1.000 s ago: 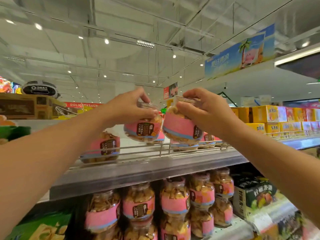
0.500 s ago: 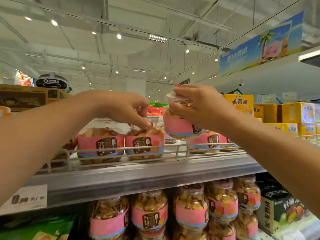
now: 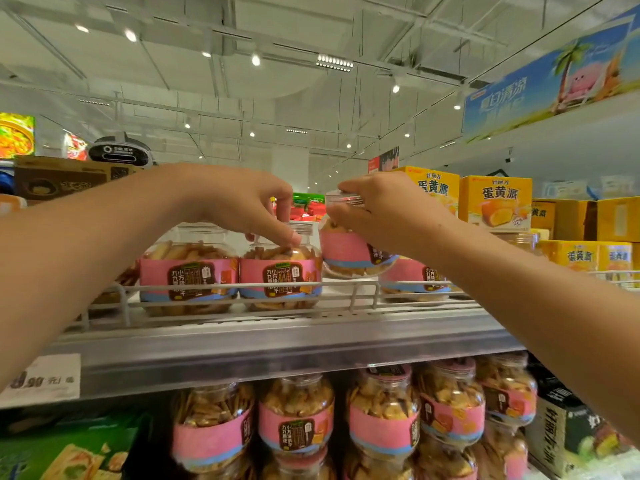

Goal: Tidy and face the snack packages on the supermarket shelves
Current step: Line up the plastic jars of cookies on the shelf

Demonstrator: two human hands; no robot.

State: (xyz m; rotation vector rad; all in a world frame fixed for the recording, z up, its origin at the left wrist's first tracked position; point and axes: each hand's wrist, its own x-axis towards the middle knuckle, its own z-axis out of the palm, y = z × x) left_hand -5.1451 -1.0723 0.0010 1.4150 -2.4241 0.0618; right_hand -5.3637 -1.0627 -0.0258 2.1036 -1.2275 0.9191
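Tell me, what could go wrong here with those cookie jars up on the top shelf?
The tilted clear plastic pink-labelled jar held by the right hand hangs above the white wire shelf rail; a slip could send it over the edge. Its label faces sideways, so it may land unfaced. The left hand could nudge the shelved pink-labelled jar underneath its fingertips.

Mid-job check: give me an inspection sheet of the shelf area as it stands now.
Surface: top shelf with wire front rail.
Job's things: two pink-labelled biscuit jars stand side by side, labels forward; a third jar is held tilted above the shelf.
Clutter: nothing seen.
Grippers: left hand fingertips touch the second jar's shoulder; right hand grips the tilted jar.
Cables: nothing seen.
Surroundings: more jars on the lower shelf, yellow boxes to the right.
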